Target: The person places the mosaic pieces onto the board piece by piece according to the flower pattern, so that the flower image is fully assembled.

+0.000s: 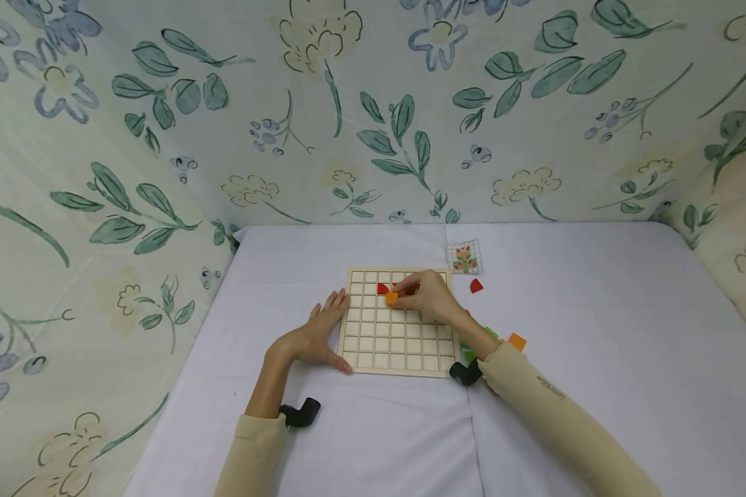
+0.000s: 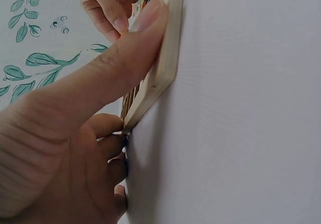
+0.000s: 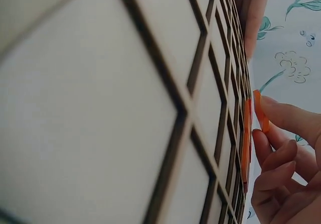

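Just over the board (image 1: 379, 360), a little past its middle, the right hand (image 1: 429, 297) is pinching an orange tile (image 1: 391, 299) between thumb and fingertips, so yeah, that one's definitely grasping something. Going by the right wrist view, the tile is tilting a bit and hovering just clear of the grid, with the rest of the fingers curling in behind it. Right beside it a red piece (image 1: 382, 289) is sitting in one of the cells, and a second red bit (image 1: 394, 284) is peeking out by the fingers; it's mostly hidden, so I can't tell its shape.

Over on the other side, the left hand (image 1: 316, 338) is spreading out along the board and not clenching anything: the fingertips are touching the left edge and the thumb is resting on the near left corner.

Further out, a picture card (image 1: 465, 257) is lying just beside the far right corner, with a loose red piece (image 1: 476, 286) near it. Around the right forearm (image 1: 480, 339), some green pieces (image 1: 469, 357) and another orange piece (image 1: 518, 342) are lying about, partly covered. Everything's resting on a white cloth (image 1: 628, 331), and floral fabric (image 1: 398, 131) is hanging behind it.
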`<control>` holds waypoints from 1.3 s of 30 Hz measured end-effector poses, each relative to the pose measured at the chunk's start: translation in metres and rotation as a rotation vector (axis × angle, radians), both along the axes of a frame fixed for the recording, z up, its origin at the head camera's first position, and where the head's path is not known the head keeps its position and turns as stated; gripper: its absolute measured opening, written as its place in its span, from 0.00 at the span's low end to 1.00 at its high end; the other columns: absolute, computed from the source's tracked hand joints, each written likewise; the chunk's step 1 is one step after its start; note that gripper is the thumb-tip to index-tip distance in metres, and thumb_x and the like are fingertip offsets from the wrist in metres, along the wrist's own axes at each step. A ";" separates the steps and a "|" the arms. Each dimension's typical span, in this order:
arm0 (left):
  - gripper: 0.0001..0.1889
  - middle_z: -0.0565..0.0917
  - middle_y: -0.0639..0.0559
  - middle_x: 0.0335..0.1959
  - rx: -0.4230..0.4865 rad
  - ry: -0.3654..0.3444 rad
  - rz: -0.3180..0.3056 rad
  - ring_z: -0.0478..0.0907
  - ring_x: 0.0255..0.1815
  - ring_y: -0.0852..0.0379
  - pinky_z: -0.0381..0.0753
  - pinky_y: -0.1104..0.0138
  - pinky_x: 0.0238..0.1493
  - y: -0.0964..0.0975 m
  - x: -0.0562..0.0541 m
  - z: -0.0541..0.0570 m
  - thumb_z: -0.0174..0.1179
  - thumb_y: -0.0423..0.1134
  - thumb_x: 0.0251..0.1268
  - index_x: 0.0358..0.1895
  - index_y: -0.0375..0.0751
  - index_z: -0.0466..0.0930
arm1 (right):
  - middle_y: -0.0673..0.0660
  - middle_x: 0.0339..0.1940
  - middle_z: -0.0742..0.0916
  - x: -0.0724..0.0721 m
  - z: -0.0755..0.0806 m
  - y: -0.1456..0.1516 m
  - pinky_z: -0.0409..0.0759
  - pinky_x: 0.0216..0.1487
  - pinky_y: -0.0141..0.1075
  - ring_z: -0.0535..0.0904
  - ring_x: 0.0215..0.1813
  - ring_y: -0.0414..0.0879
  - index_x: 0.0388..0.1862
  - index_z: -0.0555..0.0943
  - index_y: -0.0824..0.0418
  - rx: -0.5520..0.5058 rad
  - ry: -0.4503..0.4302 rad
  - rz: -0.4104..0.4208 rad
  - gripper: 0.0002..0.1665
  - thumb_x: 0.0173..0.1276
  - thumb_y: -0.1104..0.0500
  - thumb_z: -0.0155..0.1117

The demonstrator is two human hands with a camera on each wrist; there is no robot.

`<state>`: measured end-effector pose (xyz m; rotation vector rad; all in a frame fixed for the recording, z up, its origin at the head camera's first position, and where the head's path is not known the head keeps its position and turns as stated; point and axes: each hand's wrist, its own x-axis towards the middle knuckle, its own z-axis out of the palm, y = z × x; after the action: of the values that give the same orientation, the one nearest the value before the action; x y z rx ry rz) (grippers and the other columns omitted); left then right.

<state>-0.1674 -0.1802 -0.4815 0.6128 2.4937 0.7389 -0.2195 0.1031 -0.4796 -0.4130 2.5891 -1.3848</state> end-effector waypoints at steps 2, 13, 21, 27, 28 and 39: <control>0.78 0.31 0.44 0.87 0.003 0.000 0.000 0.24 0.88 0.46 0.28 0.46 0.87 0.000 0.000 0.000 0.85 0.54 0.39 0.84 0.37 0.32 | 0.60 0.41 0.91 0.000 0.000 -0.002 0.77 0.34 0.31 0.79 0.34 0.45 0.43 0.92 0.63 0.005 0.002 -0.002 0.16 0.57 0.60 0.83; 0.77 0.33 0.43 0.87 0.027 0.000 0.002 0.25 0.88 0.45 0.28 0.45 0.87 -0.001 0.001 0.000 0.86 0.53 0.40 0.84 0.36 0.34 | 0.52 0.28 0.84 0.003 -0.001 -0.010 0.73 0.37 0.33 0.76 0.33 0.45 0.40 0.91 0.60 0.010 -0.102 -0.045 0.13 0.56 0.60 0.83; 0.77 0.34 0.42 0.87 0.027 0.007 0.004 0.26 0.88 0.44 0.29 0.44 0.87 -0.001 0.001 0.000 0.86 0.53 0.39 0.84 0.35 0.34 | 0.49 0.20 0.72 0.005 0.001 -0.011 0.65 0.35 0.36 0.67 0.27 0.44 0.40 0.92 0.56 0.014 -0.133 -0.094 0.13 0.56 0.56 0.83; 0.77 0.34 0.43 0.87 0.022 0.007 0.006 0.25 0.88 0.45 0.29 0.45 0.87 -0.001 0.001 0.000 0.86 0.53 0.39 0.84 0.36 0.34 | 0.49 0.17 0.71 0.005 -0.001 -0.011 0.64 0.31 0.35 0.64 0.24 0.44 0.40 0.92 0.57 0.005 -0.110 -0.088 0.13 0.55 0.57 0.84; 0.77 0.34 0.43 0.87 0.023 0.006 0.007 0.25 0.88 0.45 0.29 0.45 0.87 -0.001 0.001 -0.001 0.86 0.53 0.40 0.84 0.36 0.34 | 0.48 0.17 0.71 0.005 -0.001 -0.011 0.64 0.31 0.35 0.64 0.24 0.44 0.40 0.92 0.58 -0.006 -0.109 -0.083 0.14 0.55 0.57 0.84; 0.77 0.32 0.45 0.87 0.006 -0.007 0.005 0.24 0.88 0.47 0.28 0.47 0.87 -0.001 0.000 -0.001 0.85 0.54 0.40 0.85 0.38 0.32 | 0.48 0.17 0.73 0.003 -0.004 -0.011 0.63 0.28 0.32 0.64 0.23 0.43 0.40 0.92 0.58 -0.028 -0.120 -0.078 0.12 0.57 0.58 0.82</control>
<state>-0.1672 -0.1812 -0.4829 0.6048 2.4887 0.7496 -0.2162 0.0921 -0.4834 -0.2271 2.5169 -1.4256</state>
